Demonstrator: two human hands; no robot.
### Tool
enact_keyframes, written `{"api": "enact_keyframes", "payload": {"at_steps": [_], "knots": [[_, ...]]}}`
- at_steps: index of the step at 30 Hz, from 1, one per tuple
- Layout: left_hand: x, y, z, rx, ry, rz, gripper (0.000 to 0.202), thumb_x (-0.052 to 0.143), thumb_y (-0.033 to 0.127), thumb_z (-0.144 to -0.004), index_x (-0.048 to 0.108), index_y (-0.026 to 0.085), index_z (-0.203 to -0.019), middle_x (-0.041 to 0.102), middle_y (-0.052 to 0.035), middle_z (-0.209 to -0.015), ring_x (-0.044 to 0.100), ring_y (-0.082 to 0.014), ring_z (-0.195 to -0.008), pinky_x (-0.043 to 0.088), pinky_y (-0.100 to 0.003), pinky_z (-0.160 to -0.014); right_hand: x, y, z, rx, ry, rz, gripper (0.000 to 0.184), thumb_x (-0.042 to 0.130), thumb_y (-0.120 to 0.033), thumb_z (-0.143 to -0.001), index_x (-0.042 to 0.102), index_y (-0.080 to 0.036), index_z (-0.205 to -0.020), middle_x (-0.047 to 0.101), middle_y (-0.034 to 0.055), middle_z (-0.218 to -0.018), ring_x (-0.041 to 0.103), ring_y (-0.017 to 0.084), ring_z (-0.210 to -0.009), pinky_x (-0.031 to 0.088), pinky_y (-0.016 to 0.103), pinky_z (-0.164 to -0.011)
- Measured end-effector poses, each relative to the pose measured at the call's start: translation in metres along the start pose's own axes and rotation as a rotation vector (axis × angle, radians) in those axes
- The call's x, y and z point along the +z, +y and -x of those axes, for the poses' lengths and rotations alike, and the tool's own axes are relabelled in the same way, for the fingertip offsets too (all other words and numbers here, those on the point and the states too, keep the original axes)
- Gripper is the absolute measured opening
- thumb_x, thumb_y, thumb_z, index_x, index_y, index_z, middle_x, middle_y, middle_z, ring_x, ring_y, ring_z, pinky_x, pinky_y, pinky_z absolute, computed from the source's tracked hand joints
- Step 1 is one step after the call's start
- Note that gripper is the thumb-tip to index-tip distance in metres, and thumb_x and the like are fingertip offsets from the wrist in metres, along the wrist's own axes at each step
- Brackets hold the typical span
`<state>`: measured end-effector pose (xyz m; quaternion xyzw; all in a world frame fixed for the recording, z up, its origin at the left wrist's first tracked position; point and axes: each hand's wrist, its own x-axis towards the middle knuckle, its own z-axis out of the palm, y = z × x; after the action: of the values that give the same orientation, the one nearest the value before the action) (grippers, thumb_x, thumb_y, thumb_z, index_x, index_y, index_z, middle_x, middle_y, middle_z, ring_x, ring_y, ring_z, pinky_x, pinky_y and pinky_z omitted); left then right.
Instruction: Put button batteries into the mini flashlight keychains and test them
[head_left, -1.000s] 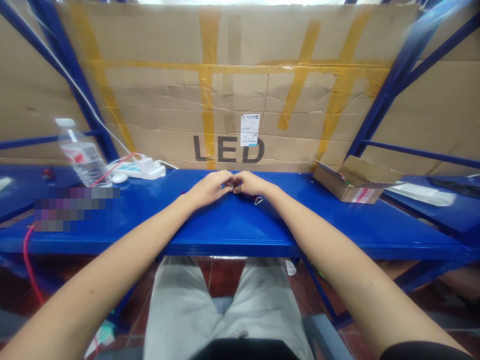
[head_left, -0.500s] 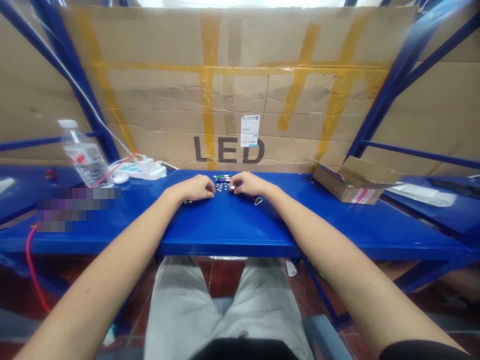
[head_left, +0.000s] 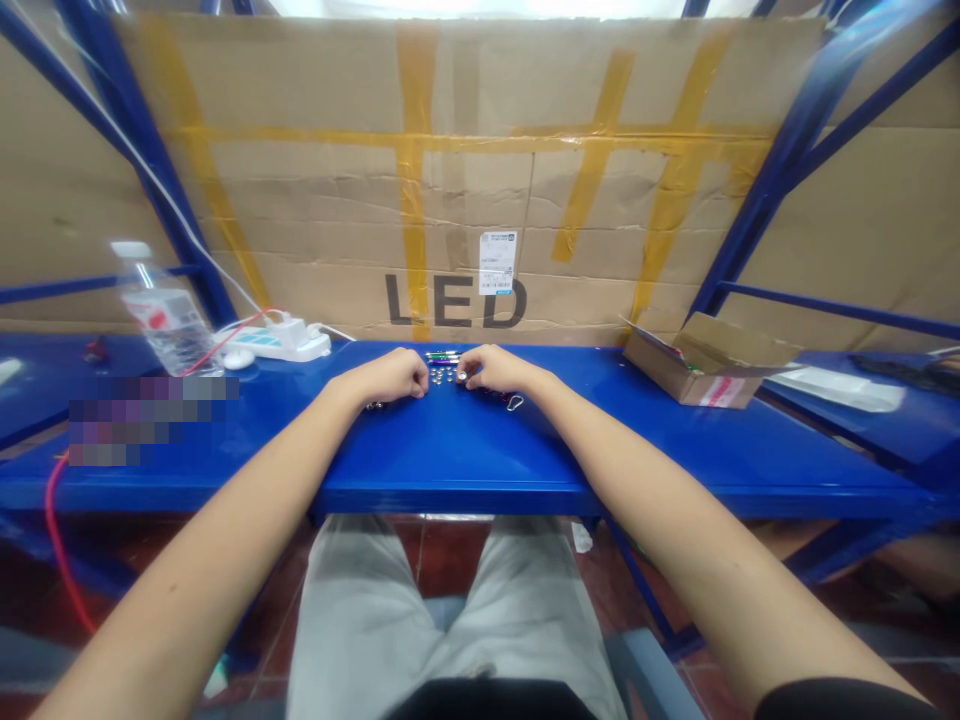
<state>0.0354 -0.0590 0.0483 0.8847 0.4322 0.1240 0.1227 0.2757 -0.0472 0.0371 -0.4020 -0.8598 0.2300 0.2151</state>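
"Parting from fingertip contact a second ago, the bare left hand is now resting towards nine o'clock and the bare right hand towards three."

"What is that uncovering?"

"Small shiny metal pieces are lying between both hands, at the dial's centre on the blue metal table; slim green-and-silver pen-like rods are showing at twelve. Both hands are staying near the pieces."

"And the grips?"

"Right thumb and fingers are pinching a round silver piece. Left fingers are curling tightly; whether they're holding anything, I cannot tell."

"Any writing?"

"Black capitals are spelling LED on the brown cardboard sheet at twelve. Its white paper label is looking too blurred for reading, as is the clear plastic bottle's red-and-white label, towards nine."
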Motion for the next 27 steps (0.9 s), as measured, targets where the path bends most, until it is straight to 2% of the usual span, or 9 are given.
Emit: {"api": "enact_keyframes", "payload": {"at_steps": [3, 6, 8, 12, 17, 21, 24, 27], "knots": [[0.003, 0.008, 0.000, 0.055, 0.095, 0.028, 0.010, 0.063, 0.019, -0.074, 0.073, 0.020, -0.076, 0.072, -0.0015, -0.074, 0.063, -0.0169, -0.068, 0.045, -0.027, -0.066, 0.000, -0.001, 0.001, 0.005, 0.011, 0.006, 0.017, 0.066, -0.005, -0.072, 0.069, -0.016, -0.084, 0.073, 0.0022, -0.083, 0.063, 0.015, -0.076, 0.046, 0.025, -0.070], [0.010, 0.021, -0.003, 0.179, 0.330, 0.095, 0.010, 0.063, 0.022, -0.080, 0.071, 0.018, -0.085, 0.073, -0.0032, -0.084, 0.064, -0.0172, -0.077, 0.048, -0.028, -0.074, 0.000, 0.000, 0.000, 0.010, 0.015, 0.011, 0.015, 0.066, -0.006, -0.072, 0.069, -0.016, -0.083, 0.073, 0.0017, -0.083, 0.063, 0.015, -0.075, 0.046, 0.025, -0.070], [0.016, 0.028, -0.006, 0.241, 0.416, 0.125, 0.010, 0.063, 0.022, -0.083, 0.070, 0.017, -0.088, 0.073, -0.0041, -0.086, 0.064, -0.0169, -0.079, 0.049, -0.029, -0.076, 0.001, 0.001, 0.000, -0.003, 0.017, -0.001, 0.015, 0.066, -0.007, -0.072, 0.070, -0.016, -0.083, 0.073, 0.0016, -0.083, 0.064, 0.016, -0.077, 0.046, 0.025, -0.070], [0.025, 0.034, -0.010, 0.309, 0.430, 0.127, 0.007, 0.062, 0.019, -0.084, 0.068, 0.018, -0.087, 0.072, -0.0037, -0.087, 0.064, -0.0162, -0.081, 0.049, -0.028, -0.078, 0.000, 0.000, 0.000, -0.033, 0.015, -0.033, 0.019, 0.066, -0.006, -0.070, 0.072, -0.015, -0.085, 0.075, 0.0018, -0.084, 0.065, 0.017, -0.079, 0.047, 0.025, -0.071], [0.027, 0.031, -0.010, 0.332, 0.446, 0.097, 0.007, 0.062, 0.017, -0.085, 0.068, 0.018, -0.085, 0.071, -0.0035, -0.086, 0.063, -0.0155, -0.079, 0.048, -0.029, -0.077, 0.001, -0.004, 0.001, -0.044, -0.002, -0.103, 0.019, 0.065, -0.004, -0.069, 0.072, -0.015, -0.084, 0.075, 0.0015, -0.083, 0.065, 0.016, -0.077, 0.047, 0.025, -0.072], [0.028, 0.027, -0.013, 0.270, 0.463, 0.149, 0.008, 0.066, 0.022, -0.082, 0.069, 0.018, -0.089, 0.072, -0.0039, -0.088, 0.064, -0.0162, -0.081, 0.049, -0.030, -0.077, 0.003, -0.002, -0.001, -0.007, -0.021, -0.241, 0.019, 0.068, -0.007, -0.070, 0.073, -0.014, -0.086, 0.076, 0.0023, -0.082, 0.066, 0.015, -0.075, 0.047, 0.024, -0.068], [0.029, 0.023, -0.017, 0.106, 0.491, 0.296, 0.020, 0.072, 0.026, -0.079, 0.069, 0.016, -0.096, 0.073, -0.0052, -0.089, 0.065, -0.0166, -0.078, 0.052, -0.030, -0.073, 0.006, -0.001, -0.003, 0.009, -0.014, -0.312, 0.018, 0.071, -0.013, -0.072, 0.076, -0.014, -0.089, 0.077, 0.0039, -0.082, 0.066, 0.015, -0.074, 0.048, 0.024, -0.066], [0.028, 0.020, -0.019, -0.026, 0.487, 0.443, 0.024, 0.075, 0.031, -0.076, 0.070, 0.014, -0.092, 0.075, -0.0069, -0.087, 0.068, -0.0193, -0.080, 0.053, -0.031, -0.073, 0.007, -0.004, -0.002, -0.005, 0.037, -0.288, 0.018, 0.074, -0.020, -0.075, 0.080, -0.014, -0.091, 0.078, 0.0047, -0.083, 0.066, 0.016, -0.075, 0.048, 0.024, -0.067]]}}
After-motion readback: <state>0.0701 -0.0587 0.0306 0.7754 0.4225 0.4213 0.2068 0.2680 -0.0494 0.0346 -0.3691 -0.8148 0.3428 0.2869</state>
